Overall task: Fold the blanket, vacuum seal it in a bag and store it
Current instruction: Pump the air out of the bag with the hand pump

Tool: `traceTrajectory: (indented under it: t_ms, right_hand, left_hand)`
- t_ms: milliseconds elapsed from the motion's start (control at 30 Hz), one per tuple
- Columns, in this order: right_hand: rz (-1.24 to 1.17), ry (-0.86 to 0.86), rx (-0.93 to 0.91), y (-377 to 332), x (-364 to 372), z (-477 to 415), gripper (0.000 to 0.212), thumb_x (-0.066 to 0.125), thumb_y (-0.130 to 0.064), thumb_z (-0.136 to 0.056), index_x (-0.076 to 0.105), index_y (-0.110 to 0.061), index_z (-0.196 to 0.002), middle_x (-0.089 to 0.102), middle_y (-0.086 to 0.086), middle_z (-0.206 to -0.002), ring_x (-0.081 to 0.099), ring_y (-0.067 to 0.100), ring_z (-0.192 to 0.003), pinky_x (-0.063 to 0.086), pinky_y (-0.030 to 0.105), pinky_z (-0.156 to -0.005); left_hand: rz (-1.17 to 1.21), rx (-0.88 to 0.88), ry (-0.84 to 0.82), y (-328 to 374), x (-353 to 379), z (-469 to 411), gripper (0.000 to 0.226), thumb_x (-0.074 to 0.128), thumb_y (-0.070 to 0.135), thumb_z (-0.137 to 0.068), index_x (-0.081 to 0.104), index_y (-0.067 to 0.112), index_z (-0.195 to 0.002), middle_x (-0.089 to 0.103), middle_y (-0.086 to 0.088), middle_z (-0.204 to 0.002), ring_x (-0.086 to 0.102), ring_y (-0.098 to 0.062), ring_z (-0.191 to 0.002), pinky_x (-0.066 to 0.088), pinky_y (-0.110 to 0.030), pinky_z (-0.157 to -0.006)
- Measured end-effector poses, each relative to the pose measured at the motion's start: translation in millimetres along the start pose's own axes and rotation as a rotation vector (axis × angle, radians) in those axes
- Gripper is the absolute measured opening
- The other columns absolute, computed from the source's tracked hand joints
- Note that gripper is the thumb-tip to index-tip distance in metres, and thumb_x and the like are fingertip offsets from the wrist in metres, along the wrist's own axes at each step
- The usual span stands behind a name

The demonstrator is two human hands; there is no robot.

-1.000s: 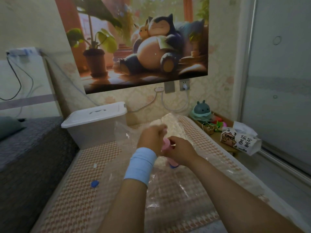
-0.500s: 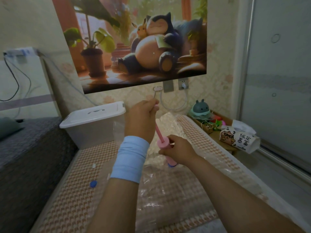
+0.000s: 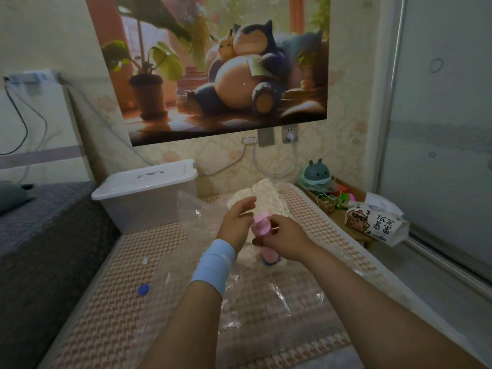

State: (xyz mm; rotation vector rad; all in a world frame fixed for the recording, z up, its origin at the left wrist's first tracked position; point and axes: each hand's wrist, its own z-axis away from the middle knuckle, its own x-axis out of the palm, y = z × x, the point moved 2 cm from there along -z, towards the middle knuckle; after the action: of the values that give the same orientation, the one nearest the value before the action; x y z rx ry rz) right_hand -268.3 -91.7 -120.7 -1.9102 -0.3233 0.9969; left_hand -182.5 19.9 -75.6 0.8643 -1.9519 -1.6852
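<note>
Under my right hand [image 3: 285, 239], which grips the pink pump [image 3: 262, 226] standing on the plastic bag [image 3: 266, 299], the blanket [image 3: 262, 191] lies bagged just beyond my fingertips. My left hand [image 3: 236, 225] sits slack beside the pump's top. I judge this the air-drawing step; next I'd grasp the plunger and pull steadily.
</note>
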Motion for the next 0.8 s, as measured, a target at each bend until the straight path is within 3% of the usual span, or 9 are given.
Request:
traceTrajectory:
  t_ms: [100,167,300,367,500,667,800]
  right_hand:
    - [-0.023,-0.005,-0.012,1,-8,1,0.039,0.083,-0.039,-0.068,0.07,-0.031,-0.104,0.071,-0.013,-0.092,0.065,0.004,-0.087,0.053,0.028,-0.074]
    - [-0.038,-0.031,-0.023,1,-15,3,0.038,0.082,-0.039,-0.072,0.07,-0.032,-0.108,0.071,-0.013,-0.095,0.065,0.004,-0.091,0.051,0.023,-0.074]
    - [-0.019,-0.079,-0.005,2,-26,3,0.061,0.071,-0.034,-0.076,0.057,-0.024,-0.135,0.058,-0.001,-0.133,0.056,0.015,-0.118,0.048,0.032,-0.095]
    - [-0.046,-0.013,-0.029,-4,-37,5,0.077,0.06,-0.038,-0.067,0.047,-0.03,-0.142,0.052,-0.001,-0.136,0.056,0.015,-0.108,0.049,0.032,-0.089]
    - [0.237,0.039,-0.321,-27,-44,13,0.051,0.064,-0.037,-0.086,0.051,-0.044,-0.135,0.05,-0.011,-0.12,0.054,0.007,-0.097,0.05,0.027,-0.081]
    - [0.514,0.119,-0.392,-33,-26,14,0.019,0.055,-0.027,-0.096,0.067,-0.02,-0.108,0.052,0.001,-0.103,0.058,0.022,-0.088,0.049,0.042,-0.075]
    - [0.553,0.19,-0.525,-55,-35,11,0.014,0.052,-0.019,-0.095,0.064,-0.012,-0.096,0.055,0.004,-0.095,0.055,0.025,-0.082,0.046,0.042,-0.072]
  left_hand:
    - [0.254,-0.088,-0.133,-2,8,-4,0.051,0.042,-0.014,-0.08,0.057,0.009,-0.123,0.061,-0.009,-0.126,0.057,-0.023,-0.115,0.049,-0.03,-0.089]
    - [0.194,-0.077,-0.188,-13,11,-5,0.053,0.056,-0.004,-0.072,0.057,0.013,-0.122,0.062,-0.01,-0.124,0.059,-0.024,-0.114,0.051,-0.031,-0.086]
    - [-0.095,0.071,-0.129,-31,13,-6,0.05,0.078,0.001,-0.073,0.064,0.028,-0.111,0.068,-0.002,-0.113,0.064,-0.015,-0.103,0.054,-0.027,-0.083]
    - [-0.078,0.09,-0.07,-32,15,-5,0.046,0.078,0.003,-0.075,0.066,0.025,-0.114,0.07,0.001,-0.107,0.065,-0.011,-0.096,0.054,-0.02,-0.077]
    - [-0.037,0.108,-0.042,-33,19,-6,0.041,0.076,0.001,-0.076,0.069,0.015,-0.114,0.072,-0.002,-0.102,0.066,-0.009,-0.091,0.052,-0.016,-0.07]
    - [-0.046,0.102,0.006,-40,24,-5,0.034,0.072,-0.002,-0.076,0.069,0.018,-0.103,0.072,-0.004,-0.097,0.065,-0.015,-0.092,0.055,-0.025,-0.077]
    - [-0.01,0.103,-0.001,-42,22,-7,0.039,0.079,0.003,-0.074,0.069,0.015,-0.11,0.072,0.002,-0.096,0.063,-0.005,-0.087,0.053,-0.016,-0.076]
